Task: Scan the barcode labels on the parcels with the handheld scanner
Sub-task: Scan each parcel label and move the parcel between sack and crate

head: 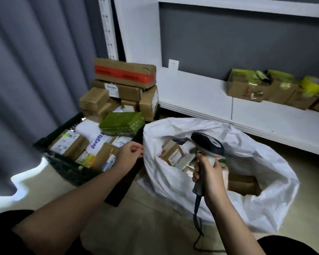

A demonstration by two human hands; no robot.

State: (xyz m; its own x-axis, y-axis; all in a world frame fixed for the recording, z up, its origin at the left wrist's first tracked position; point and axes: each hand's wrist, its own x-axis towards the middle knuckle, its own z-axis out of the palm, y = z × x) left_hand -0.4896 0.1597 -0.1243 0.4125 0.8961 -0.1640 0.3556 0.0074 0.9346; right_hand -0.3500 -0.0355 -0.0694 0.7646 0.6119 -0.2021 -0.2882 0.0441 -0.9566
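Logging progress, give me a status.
Right hand grips scanner over white sack of parcels. Left hand empty, above crate. Nothing blocking.

My right hand (pixel 211 173) grips the grey-black handheld scanner (pixel 207 146) over the open white plastic sack (pixel 173 173) of cardboard parcels (pixel 171 152); left hand (pixel 130 153) hovers beside it.

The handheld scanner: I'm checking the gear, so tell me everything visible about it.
The handheld scanner has a dark rounded head with a pale panel on top, a light grey body and grip, and a dark cable trailing to the floor. It looks plastic. The right hand holds its grip, head tilted over the open white sack of parcels.
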